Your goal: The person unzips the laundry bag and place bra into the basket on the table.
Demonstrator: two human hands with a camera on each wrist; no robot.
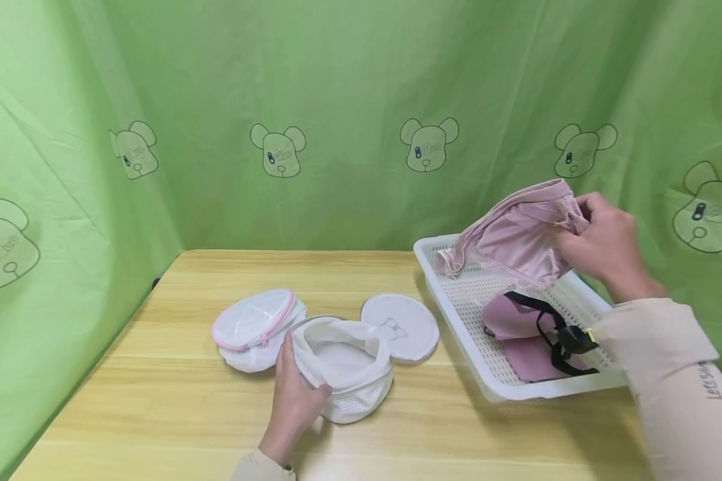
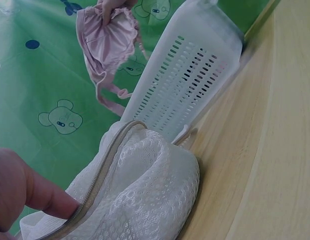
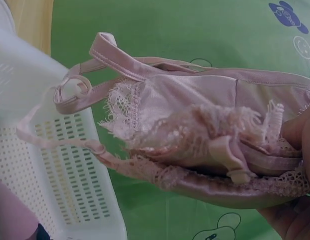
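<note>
Your right hand (image 1: 604, 244) pinches the pink bra (image 1: 523, 234) between thumb and fingers, holding it up over the white basket (image 1: 457, 344) with its straps dangling. Your left hand (image 1: 297, 401) holds the near left side of the white mesh bag (image 1: 361, 404) on the surface (image 1: 174, 414), one finger against its zippered rim; you cannot tell how tightly those fingers close. The bag's mouth gapes, and the round lid (image 1: 400, 327) lies to its right. You appear to be at the transfer step: bra out of the basket, not yet in the bag. The next move seems to call for steadying the rim, bringing the bra leftward and gathering its loose straps clear of the zip.
</note>
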